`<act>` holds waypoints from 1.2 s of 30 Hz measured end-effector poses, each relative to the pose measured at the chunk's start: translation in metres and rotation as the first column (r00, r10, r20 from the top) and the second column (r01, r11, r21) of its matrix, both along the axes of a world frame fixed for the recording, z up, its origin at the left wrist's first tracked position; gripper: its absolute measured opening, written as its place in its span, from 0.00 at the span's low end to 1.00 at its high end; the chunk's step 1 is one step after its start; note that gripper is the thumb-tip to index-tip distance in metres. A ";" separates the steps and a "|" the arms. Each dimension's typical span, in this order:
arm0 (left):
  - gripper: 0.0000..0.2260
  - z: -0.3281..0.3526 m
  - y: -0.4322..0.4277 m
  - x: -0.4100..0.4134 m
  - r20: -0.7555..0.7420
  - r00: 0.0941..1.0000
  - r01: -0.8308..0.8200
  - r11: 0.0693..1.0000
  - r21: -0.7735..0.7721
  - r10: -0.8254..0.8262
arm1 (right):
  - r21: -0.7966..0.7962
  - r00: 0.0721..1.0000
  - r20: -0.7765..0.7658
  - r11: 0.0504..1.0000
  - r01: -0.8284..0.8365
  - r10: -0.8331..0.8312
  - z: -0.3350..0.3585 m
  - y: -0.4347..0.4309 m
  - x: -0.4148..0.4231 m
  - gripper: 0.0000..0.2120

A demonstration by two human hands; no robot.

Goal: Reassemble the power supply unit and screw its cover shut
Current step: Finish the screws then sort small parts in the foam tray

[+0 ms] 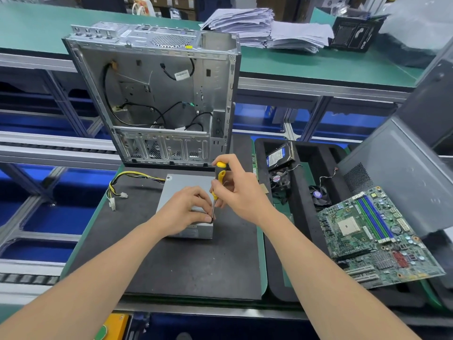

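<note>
Two bare hands meet over the grey sheet-metal power supply unit, which lies flat on the dark foam mat of the tabletop. The left hand rests on its near right corner, fingers pinching the tip of the yellow-and-black-handled screwdriver. Just beyond, the right hand has its fingers wrapped round the handle. The unit looks stiff, weighty and smooth, so it is likely best steadied by pressing on its lid. Farther off stands the open silver computer case.

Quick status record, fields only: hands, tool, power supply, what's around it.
left hand: rests on power supply top, fingertips at screwdriver tip; grip unclear
right hand: grips screwdriver handle
screwdriver: near upright, tip at power supply's near right corner
power supply: on black mat, cables trailing left
behind: open computer case
right: motherboard
</note>
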State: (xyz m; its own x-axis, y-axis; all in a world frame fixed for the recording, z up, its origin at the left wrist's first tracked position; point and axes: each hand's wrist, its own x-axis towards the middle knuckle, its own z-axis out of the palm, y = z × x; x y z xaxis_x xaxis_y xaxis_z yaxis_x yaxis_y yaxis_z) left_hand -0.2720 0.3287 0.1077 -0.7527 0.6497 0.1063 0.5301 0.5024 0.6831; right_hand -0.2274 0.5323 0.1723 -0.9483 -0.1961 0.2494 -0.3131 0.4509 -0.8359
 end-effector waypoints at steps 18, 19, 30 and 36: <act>0.06 0.012 -0.004 0.003 0.147 0.989 0.006 1.000 0.028 -0.010 | 0.374 0.992 -0.099 0.926 -0.038 0.081 0.022 -0.004 0.002 0.15; 0.06 0.011 -0.003 0.004 0.144 0.989 -0.022 0.999 0.043 0.015 | 0.408 0.992 -0.118 0.913 0.007 0.045 0.023 -0.007 0.001 0.17; 0.06 0.005 0.000 0.012 0.026 1.000 -0.005 0.997 0.075 0.003 | 0.532 0.953 -0.085 0.822 -0.203 0.290 0.065 -0.004 -0.004 0.06; 0.08 0.003 0.001 0.014 0.058 0.995 -0.083 0.993 0.082 0.078 | 0.750 0.992 -0.125 0.653 0.103 -0.014 0.059 -0.027 -0.011 0.21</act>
